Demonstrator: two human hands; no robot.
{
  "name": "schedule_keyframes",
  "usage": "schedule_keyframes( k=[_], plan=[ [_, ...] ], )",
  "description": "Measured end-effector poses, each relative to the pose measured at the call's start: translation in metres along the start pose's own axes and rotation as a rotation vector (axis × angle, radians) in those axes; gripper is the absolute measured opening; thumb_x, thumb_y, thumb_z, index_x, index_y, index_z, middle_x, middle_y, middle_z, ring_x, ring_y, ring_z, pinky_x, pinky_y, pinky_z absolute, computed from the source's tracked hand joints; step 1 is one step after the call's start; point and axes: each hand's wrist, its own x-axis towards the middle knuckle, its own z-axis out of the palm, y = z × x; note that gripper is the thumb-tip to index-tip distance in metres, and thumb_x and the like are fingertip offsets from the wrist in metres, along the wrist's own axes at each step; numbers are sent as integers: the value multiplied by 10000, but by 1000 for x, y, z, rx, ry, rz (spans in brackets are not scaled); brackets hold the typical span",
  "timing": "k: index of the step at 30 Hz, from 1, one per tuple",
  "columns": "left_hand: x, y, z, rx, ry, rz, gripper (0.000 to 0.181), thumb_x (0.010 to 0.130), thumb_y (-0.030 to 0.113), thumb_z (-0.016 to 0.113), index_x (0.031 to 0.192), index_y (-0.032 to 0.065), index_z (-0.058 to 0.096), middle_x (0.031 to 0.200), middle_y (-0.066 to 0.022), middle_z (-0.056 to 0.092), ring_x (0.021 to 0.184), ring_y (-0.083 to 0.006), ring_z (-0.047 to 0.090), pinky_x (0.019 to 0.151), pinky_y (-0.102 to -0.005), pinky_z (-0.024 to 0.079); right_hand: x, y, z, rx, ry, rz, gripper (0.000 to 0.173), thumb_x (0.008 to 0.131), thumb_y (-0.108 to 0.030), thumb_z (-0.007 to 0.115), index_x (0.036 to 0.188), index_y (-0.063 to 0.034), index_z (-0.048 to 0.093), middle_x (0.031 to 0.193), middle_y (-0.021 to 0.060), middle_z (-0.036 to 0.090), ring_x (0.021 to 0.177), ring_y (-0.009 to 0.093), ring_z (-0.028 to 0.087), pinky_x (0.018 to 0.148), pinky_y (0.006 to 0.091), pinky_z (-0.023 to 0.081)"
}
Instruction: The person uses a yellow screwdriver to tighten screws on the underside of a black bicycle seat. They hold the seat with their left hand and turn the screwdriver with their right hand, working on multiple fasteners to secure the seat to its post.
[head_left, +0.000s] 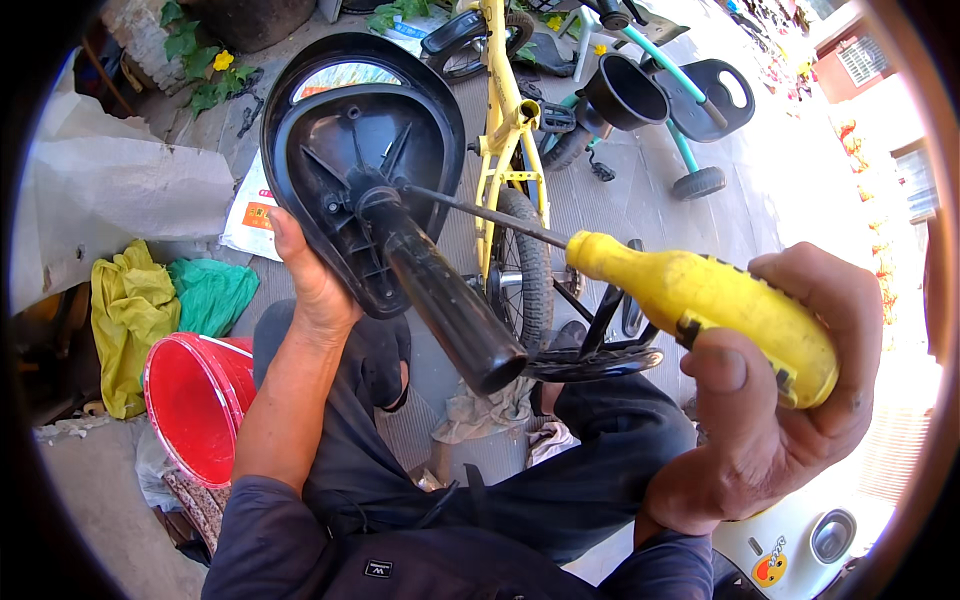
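Note:
My left hand grips the lower left rim of a black plastic child's seat, held with its ribbed underside facing me. A black seat post tube sticks out of the underside towards me. In my right hand is a screwdriver with a yellow handle. Its shaft runs left to the seat, and the tip is at the base of the post; whether it sits in a screw cannot be told. A screw hole with a metal fastener shows left of the post.
Ahead stands a yellow bicycle frame with its wheel; a turquoise child's tricycle is beyond it. A red bucket lies tilted at left, near yellow and green bags. A rag lies between my feet.

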Motion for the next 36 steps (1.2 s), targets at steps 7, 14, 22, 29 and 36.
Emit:
schedule_keyframes(
  k=[7, 14, 22, 29, 36],
  plan=[
    [-1, -2, -3, 122, 26, 26, 927, 771, 845, 422, 1251, 57, 514, 1057, -88, 646, 902, -164, 663, 771, -305, 580, -4, -3, 0, 36, -2, 53, 413, 733, -249, 773, 1051, -44, 607, 925, 88, 573, 818, 195, 602, 766, 291, 501],
    [-1, -1, 1, 93, 28, 20, 941, 767, 846, 428, 1230, 32, 521, 1049, -101, 645, 914, -192, 664, 801, -332, 573, -4, 10, 3, 55, 28, -135, 486, 699, -239, 796, 1079, -28, 578, 890, 121, 591, 818, 216, 603, 761, 300, 499],
    [-4, 0, 1, 152, 18, 13, 950, 765, 849, 426, 1233, 27, 516, 1040, -109, 643, 894, -190, 667, 765, -335, 584, -3, 4, 7, 61, 78, -190, 505, 721, -292, 789, 1101, -45, 566, 882, 116, 603, 809, 196, 608, 777, 299, 507],
    [-4, -1, 7, 158, 73, 34, 965, 754, 859, 425, 1236, 28, 515, 1043, -107, 641, 902, -192, 664, 765, -327, 581, -6, -3, 9, -193, 244, -50, 421, 744, -277, 736, 1074, -62, 586, 875, 88, 602, 793, 179, 611, 780, 285, 509],
    [-3, -1, 4, 129, 72, 24, 963, 751, 863, 424, 1227, 32, 523, 1034, -107, 642, 878, -187, 667, 752, -321, 582, -3, -3, 13, 5, 179, -78, 507, 682, -220, 752, 1125, -57, 566, 874, 96, 603, 786, 188, 611, 778, 292, 513]
  ],
)
